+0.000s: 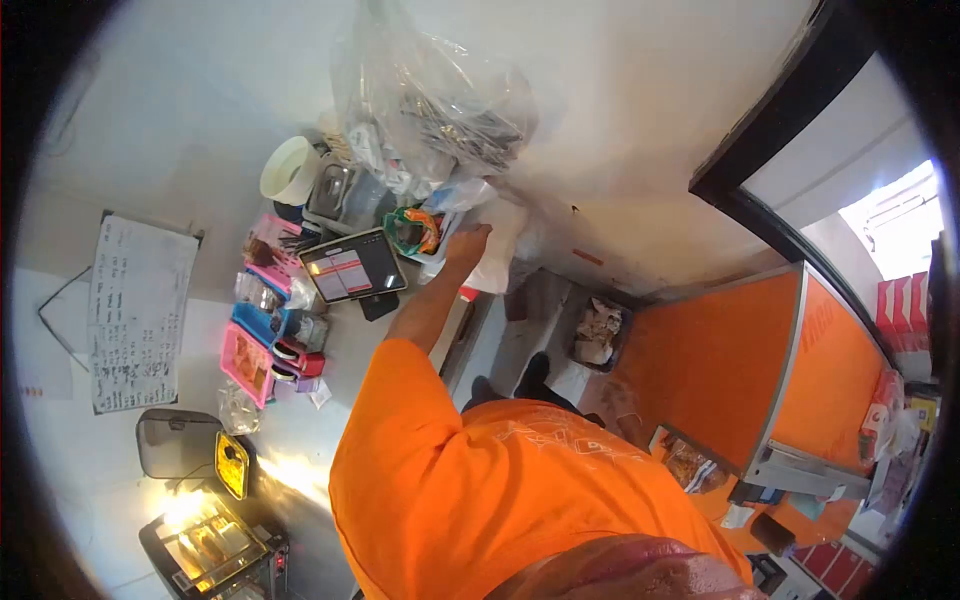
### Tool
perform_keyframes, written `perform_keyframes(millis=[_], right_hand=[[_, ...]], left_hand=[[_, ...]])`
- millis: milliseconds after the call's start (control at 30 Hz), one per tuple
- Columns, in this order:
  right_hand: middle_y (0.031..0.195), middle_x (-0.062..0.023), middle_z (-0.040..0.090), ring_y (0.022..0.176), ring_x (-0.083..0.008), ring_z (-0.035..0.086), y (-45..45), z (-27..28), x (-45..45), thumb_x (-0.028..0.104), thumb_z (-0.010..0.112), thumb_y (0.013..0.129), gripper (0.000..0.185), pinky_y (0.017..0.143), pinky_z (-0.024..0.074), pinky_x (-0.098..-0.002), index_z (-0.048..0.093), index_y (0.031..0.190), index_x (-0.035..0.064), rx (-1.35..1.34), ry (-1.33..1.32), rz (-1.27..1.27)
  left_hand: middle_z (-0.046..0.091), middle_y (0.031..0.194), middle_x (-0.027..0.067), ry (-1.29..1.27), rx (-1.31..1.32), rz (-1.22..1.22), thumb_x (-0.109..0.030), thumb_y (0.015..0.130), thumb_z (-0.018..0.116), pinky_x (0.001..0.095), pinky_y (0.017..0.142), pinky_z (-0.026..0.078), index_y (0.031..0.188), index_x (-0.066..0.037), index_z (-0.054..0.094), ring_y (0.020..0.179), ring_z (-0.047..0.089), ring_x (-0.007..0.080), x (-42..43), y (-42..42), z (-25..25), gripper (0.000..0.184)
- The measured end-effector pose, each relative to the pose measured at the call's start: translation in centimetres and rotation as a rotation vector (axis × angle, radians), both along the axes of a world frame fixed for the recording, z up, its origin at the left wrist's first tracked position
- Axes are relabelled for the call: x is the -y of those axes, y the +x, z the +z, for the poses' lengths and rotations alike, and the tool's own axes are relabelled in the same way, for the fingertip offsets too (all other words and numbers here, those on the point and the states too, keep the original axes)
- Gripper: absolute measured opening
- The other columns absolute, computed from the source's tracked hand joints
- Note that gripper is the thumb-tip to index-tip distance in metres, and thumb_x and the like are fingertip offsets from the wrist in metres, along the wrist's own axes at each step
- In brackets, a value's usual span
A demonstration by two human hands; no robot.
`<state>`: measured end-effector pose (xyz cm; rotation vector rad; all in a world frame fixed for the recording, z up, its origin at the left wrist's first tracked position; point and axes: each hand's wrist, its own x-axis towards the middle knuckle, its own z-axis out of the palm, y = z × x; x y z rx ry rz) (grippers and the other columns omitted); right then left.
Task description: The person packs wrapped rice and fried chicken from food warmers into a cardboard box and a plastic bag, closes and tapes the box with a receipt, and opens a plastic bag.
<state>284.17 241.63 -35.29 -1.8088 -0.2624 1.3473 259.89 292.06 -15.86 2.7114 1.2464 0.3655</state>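
Note:
My left hand (pixel 468 246) reaches out to the counter, its fingers curled closed at the edge of a white bag (pixel 495 262); whether that is paper or plastic I cannot tell. Beside it is a white bin (pixel 432 262) holding a green and orange packet (pixel 412 230). A tablet (pixel 354 266) with a lit screen is propped up near my left forearm. My right hand (pixel 626 402) hangs low past my orange shirt, dim and blurred, so its fingers do not show clearly.
Pink trays (pixel 246 364) and a blue tray (pixel 262 318) line the wall. A large clear bag (pixel 430 95) stands at the back. A lit glass-topped appliance (pixel 210 545) is at lower left. An orange panel (pixel 710 360) and a waste bin (pixel 600 332) are to my right.

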Motion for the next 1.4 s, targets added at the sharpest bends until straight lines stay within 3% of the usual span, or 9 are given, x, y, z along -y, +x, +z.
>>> perform_keyframes(millis=[100, 267, 367, 467, 567, 733, 867, 967, 1400], right_hand=[[0.1, -0.0105, 0.072, 0.087, -0.0295, 0.069, -1.1, 1.7, -3.1, 0.031, 0.053, 0.098, 0.033, 0.077, 0.0566, -0.0406, 0.07, 0.111, 0.0045, -0.014, 0.119, -0.002], [0.107, -0.0155, 0.07, 0.098, -0.0315, 0.068, -1.1, 15.3, -14.8, 0.032, 0.055, 0.096, 0.038, 0.086, 0.0539, -0.0405, 0.065, 0.122, 0.0071, 1.09, 0.264, 1.027], [0.124, -0.0174, 0.063, 0.115, -0.0323, 0.062, -5.0, 25.6, -22.6, 0.03, 0.058, 0.094, 0.043, 0.097, 0.0489, -0.0386, 0.06, 0.131, 0.0093, 0.541, 0.314, 0.554], [0.127, -0.0162, 0.062, 0.117, -0.0336, 0.059, -11.8, 38.0, -25.5, 0.027, 0.062, 0.09, 0.041, 0.097, 0.047, -0.0407, 0.062, 0.128, 0.0099, 0.751, 0.785, 0.429], [0.116, -0.0127, 0.066, 0.109, -0.0325, 0.061, -17.6, 30.7, -26.9, 0.024, 0.065, 0.088, 0.033, 0.092, 0.0478, -0.0428, 0.066, 0.118, 0.0086, 0.337, 1.027, 0.622], [0.103, -0.0077, 0.068, 0.096, -0.025, 0.064, -31.9, 35.6, -21.7, 0.015, 0.061, 0.09, 0.021, 0.084, 0.0498, -0.0386, 0.066, 0.109, 0.0084, 0.334, 1.151, 1.285], [0.109, -0.0105, 0.069, 0.103, -0.0211, 0.064, -44.9, 38.3, -11.7, 0.013, 0.061, 0.094, 0.028, 0.09, 0.0512, -0.0331, 0.065, 0.12, 0.0071, -0.076, 0.977, 1.762], [0.113, -0.0121, 0.069, 0.107, -0.0207, 0.064, -53.5, 37.1, -2.8, 0.013, 0.064, 0.093, 0.036, 0.092, 0.0529, -0.0321, 0.062, 0.128, 0.0017, -1.234, 0.224, 1.576], [0.105, -0.0146, 0.07, 0.088, -0.0219, 0.07, -82.6, 42.4, 22.2, 0.003, 0.062, 0.091, 0.037, 0.077, 0.0586, -0.0343, 0.06, 0.127, -0.0063, -1.324, 0.585, 1.965]], left_hand=[[0.068, 0.087, 0.0146, 0.138, 0.438, 0.11, -0.009, 0.09, 0.061, 0.0418, 0.072, 0.05, 0.094, -0.006, 0.067, 0.078, 0.065, 0.0314, 1.1, -0.7, 3.8, 0.008], [0.065, 0.075, 0.0109, 0.202, 1.032, 0.153, -0.007, 0.089, 0.067, 0.0313, 0.053, 0.043, 0.092, 0.0, 0.067, 0.056, 0.056, 0.0183, 4.7, -0.3, 14.0, 0.008], [0.07, 0.079, 0.0123, -0.041, 1.118, 0.313, -0.007, 0.092, 0.064, 0.0322, 0.071, 0.049, 0.091, 0.002, 0.068, 0.068, 0.066, 0.0232, 10.3, -3.3, 19.0, 0.01], [0.071, 0.079, 0.009, -0.019, 0.94, 0.149, -0.004, 0.087, 0.069, 0.0321, 0.068, 0.051, 0.093, -0.003, 0.074, 0.075, 0.064, 0.0213, 17.4, -8.3, 22.5, 0.008], [0.072, 0.096, 0.0097, -0.164, 0.855, -0.133, -0.012, 0.083, 0.075, 0.0382, 0.079, 0.051, 0.109, -0.008, 0.074, 0.099, 0.063, 0.0235, 23.9, -13.4, 21.7, 0.027], [0.058, 0.135, 0.0129, 0.149, 0.854, 0.718, -0.021, 0.089, 0.072, 0.0395, 0.095, 0.049, 0.135, -0.011, 0.058, 0.113, 0.06, 0.0245, 35.9, -25.9, 16.8, 0.05], [0.057, 0.136, 0.0065, -0.828, 1.692, 0.79, -0.034, 0.093, 0.067, 0.0445, 0.109, 0.037, 0.143, -0.012, 0.047, 0.13, 0.048, 0.0234, 52.9, -37.5, 9.1, 0.058], [0.056, 0.136, 0.0042, -0.761, 2.051, 0.728, -0.037, 0.095, 0.064, 0.0448, 0.108, 0.038, 0.142, -0.014, 0.048, 0.129, 0.049, 0.0207, 65.6, -41.6, 5.5, 0.054], [0.066, 0.09, 0.0027, 0.48, 2.438, 1.047, -0.023, 0.089, 0.075, 0.034, 0.077, 0.054, 0.108, -0.008, 0.063, 0.084, 0.064, 0.0164, 101.8, -58.2, 5.4, 0.027]])
